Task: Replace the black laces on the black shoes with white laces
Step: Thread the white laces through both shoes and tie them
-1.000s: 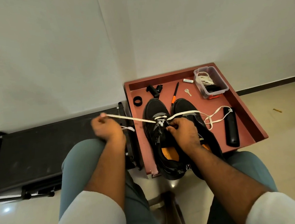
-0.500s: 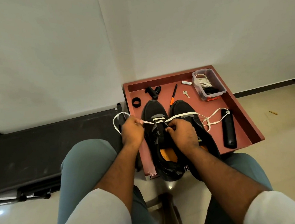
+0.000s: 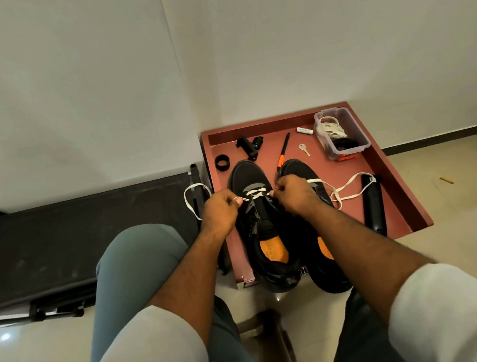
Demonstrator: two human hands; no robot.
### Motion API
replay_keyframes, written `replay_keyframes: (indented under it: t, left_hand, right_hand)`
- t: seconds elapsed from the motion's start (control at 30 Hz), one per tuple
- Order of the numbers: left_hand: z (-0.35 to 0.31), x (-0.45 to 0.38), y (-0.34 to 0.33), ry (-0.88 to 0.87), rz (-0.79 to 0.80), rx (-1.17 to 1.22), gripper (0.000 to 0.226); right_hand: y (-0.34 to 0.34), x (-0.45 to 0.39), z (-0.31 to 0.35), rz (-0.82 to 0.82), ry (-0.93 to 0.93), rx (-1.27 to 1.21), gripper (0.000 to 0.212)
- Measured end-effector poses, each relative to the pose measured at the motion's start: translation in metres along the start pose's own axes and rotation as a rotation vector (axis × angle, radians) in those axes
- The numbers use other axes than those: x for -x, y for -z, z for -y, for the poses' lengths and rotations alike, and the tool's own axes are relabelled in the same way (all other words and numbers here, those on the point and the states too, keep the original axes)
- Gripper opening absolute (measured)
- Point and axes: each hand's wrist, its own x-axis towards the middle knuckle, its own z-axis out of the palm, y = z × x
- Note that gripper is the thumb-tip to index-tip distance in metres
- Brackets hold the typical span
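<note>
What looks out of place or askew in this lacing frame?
Both black shoes overhang the near edge of the red tray, heels past its rim. The white lace trails loose over a black cylinder. Nothing looks spilled or damaged.

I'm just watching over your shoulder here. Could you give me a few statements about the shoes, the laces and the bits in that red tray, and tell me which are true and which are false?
1. Both hands pinch the white lace on the left shoe. True: left hand, right hand.
2. The lacing reaches the shoe's top eyelets. False: only the toe end is crossed.
3. A key lies in the red tray. True.
4. The plastic box is empty. False: it holds white laces and something dark.
</note>
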Motion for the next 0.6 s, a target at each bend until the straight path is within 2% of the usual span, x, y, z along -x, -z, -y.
replay_keyframes:
  t: [0.2, 0.27, 0.3, 0.33, 0.4, 0.47, 0.53, 0.6]
  left_hand:
    - [0.001, 0.002, 0.009, 0.119, -0.095, 0.014, 0.017]
    - [-0.006, 0.008, 0.015, 0.113, -0.101, 0.044, 0.008]
    - [-0.011, 0.011, 0.02, 0.116, -0.089, 0.097, 0.01]
    - [-0.018, 0.014, 0.026, 0.139, -0.053, 0.205, 0.02]
    - [-0.033, 0.023, 0.038, 0.179, 0.126, 0.518, 0.03]
    - [-0.043, 0.029, 0.043, 0.116, 0.281, 0.67, 0.036]
    - [-0.044, 0.033, 0.037, 0.004, 0.284, 0.568, 0.038]
    - [-0.041, 0.032, 0.029, -0.073, 0.177, 0.398, 0.032]
  right_hand:
    - [-0.001, -0.001, -0.003, -0.042, -0.05, 0.058, 0.016]
    - [-0.001, 0.005, -0.003, -0.109, -0.037, 0.016, 0.012]
    - [0.0, 0.011, -0.004, -0.155, -0.023, -0.046, 0.011]
    - [0.001, 0.018, -0.005, -0.197, -0.002, -0.127, 0.011]
    - [0.003, 0.032, -0.007, -0.233, 0.042, -0.279, 0.009]
    - [0.0, 0.045, -0.009, -0.206, 0.064, -0.314, 0.005]
    - [-0.006, 0.052, -0.009, -0.152, 0.063, -0.305, 0.008]
    - [-0.012, 0.056, -0.008, -0.098, 0.062, -0.29, 0.021]
